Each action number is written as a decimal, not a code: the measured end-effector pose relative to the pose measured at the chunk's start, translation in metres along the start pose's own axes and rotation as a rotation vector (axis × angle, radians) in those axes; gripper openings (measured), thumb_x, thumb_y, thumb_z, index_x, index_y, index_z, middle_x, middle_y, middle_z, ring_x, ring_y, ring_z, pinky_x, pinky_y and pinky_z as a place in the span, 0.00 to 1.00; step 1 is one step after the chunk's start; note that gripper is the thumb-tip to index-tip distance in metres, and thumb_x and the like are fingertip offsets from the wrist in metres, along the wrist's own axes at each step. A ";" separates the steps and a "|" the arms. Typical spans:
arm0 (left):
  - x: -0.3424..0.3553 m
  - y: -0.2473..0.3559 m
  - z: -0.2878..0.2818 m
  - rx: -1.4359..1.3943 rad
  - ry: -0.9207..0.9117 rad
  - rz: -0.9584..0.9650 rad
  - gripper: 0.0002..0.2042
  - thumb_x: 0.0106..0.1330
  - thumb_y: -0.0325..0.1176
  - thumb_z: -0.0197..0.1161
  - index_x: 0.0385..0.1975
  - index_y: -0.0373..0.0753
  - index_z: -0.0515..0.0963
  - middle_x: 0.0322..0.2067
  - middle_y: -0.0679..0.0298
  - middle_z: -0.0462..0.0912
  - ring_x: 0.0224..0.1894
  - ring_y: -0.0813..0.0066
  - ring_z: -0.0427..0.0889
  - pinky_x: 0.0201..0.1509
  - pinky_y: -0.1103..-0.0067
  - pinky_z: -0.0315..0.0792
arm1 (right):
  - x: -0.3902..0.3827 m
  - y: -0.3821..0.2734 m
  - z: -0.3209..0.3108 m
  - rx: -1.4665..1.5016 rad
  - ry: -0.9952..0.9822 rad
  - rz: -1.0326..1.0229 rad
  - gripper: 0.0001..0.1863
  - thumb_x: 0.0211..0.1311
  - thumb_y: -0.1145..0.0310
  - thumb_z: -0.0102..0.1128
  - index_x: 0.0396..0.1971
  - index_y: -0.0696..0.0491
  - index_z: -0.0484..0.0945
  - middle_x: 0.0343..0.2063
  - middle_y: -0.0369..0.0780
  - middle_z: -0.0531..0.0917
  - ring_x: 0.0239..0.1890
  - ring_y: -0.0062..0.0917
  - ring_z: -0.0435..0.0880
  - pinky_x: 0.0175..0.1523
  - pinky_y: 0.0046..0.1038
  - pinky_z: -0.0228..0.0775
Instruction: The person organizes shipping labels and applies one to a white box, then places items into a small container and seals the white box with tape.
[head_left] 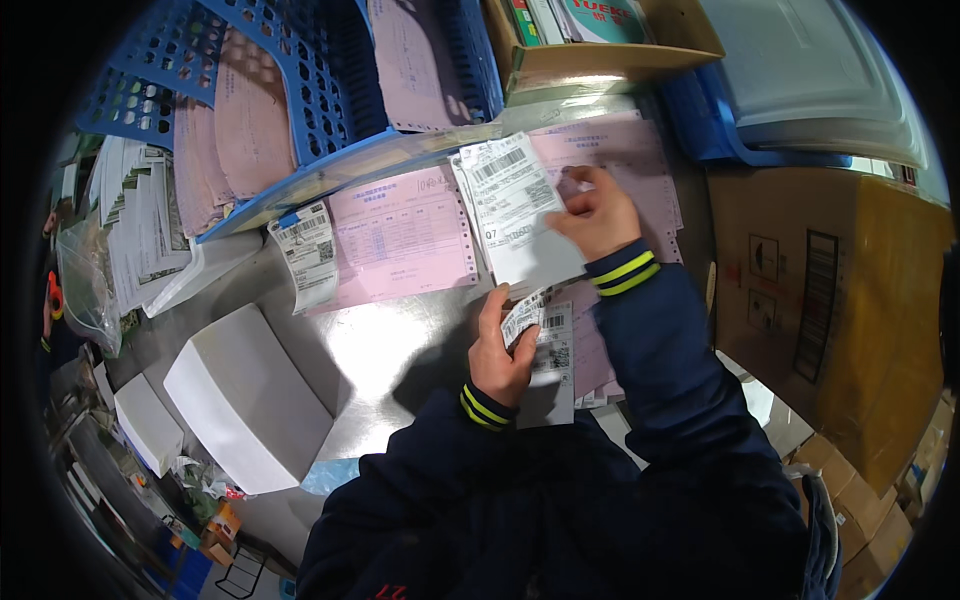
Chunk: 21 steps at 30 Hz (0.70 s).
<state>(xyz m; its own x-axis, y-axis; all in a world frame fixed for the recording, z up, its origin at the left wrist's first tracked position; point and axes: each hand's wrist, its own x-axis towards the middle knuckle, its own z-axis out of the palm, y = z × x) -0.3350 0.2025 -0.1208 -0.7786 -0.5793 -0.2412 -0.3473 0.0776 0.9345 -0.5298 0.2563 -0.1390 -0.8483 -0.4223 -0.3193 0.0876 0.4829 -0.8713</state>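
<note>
My left hand is closed round a curled printed label, held between thumb and fingers. Under that hand lies another white label with a barcode and a square code. My right hand has its fingers bent together at the right edge of a stack of white shipping labels; what is between the fingertips is hidden. Pink printed forms with punched edges lie beneath and beyond my right hand. Farther left, a pink form has a small white label over its left end.
Blue perforated baskets holding pink forms stand at the back left. An open cardboard box and a clear-lidded blue bin are behind. A large carton borders the right side. White boxes stand left on the metal table.
</note>
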 end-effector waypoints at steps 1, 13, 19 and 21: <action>0.000 0.004 -0.002 -0.007 -0.027 -0.026 0.30 0.53 0.24 0.61 0.57 0.34 0.57 0.41 0.52 0.74 0.42 0.70 0.75 0.45 0.78 0.70 | 0.001 -0.008 -0.013 0.069 -0.047 0.055 0.24 0.39 0.72 0.70 0.40 0.59 0.73 0.22 0.40 0.79 0.24 0.21 0.77 0.31 0.21 0.70; 0.031 0.020 -0.003 -0.085 -0.034 -0.031 0.24 0.54 0.25 0.60 0.52 0.36 0.62 0.40 0.51 0.75 0.40 0.62 0.78 0.43 0.75 0.71 | 0.019 -0.032 -0.098 0.812 -0.303 0.335 0.15 0.59 0.68 0.54 0.42 0.61 0.73 0.36 0.41 0.80 0.38 0.22 0.79 0.46 0.22 0.70; 0.033 0.026 0.000 0.028 -0.119 0.044 0.23 0.54 0.24 0.60 0.50 0.35 0.63 0.41 0.51 0.75 0.40 0.59 0.78 0.43 0.75 0.71 | 0.020 -0.038 -0.117 1.146 -0.455 0.369 0.16 0.64 0.66 0.47 0.46 0.61 0.70 0.35 0.44 0.80 0.31 0.20 0.82 0.23 0.14 0.75; 0.034 0.029 0.002 -0.029 -0.126 0.010 0.22 0.54 0.24 0.60 0.50 0.35 0.63 0.42 0.51 0.75 0.42 0.57 0.77 0.44 0.74 0.71 | 0.024 -0.034 -0.126 1.223 -0.571 0.361 0.17 0.64 0.66 0.46 0.47 0.62 0.69 0.39 0.45 0.79 0.38 0.25 0.80 0.32 0.19 0.76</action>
<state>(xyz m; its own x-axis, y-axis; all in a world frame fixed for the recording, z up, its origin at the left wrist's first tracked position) -0.3725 0.1865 -0.1026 -0.8422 -0.4717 -0.2611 -0.3254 0.0586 0.9438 -0.6186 0.3261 -0.0701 -0.3798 -0.8130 -0.4412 0.8989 -0.2117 -0.3837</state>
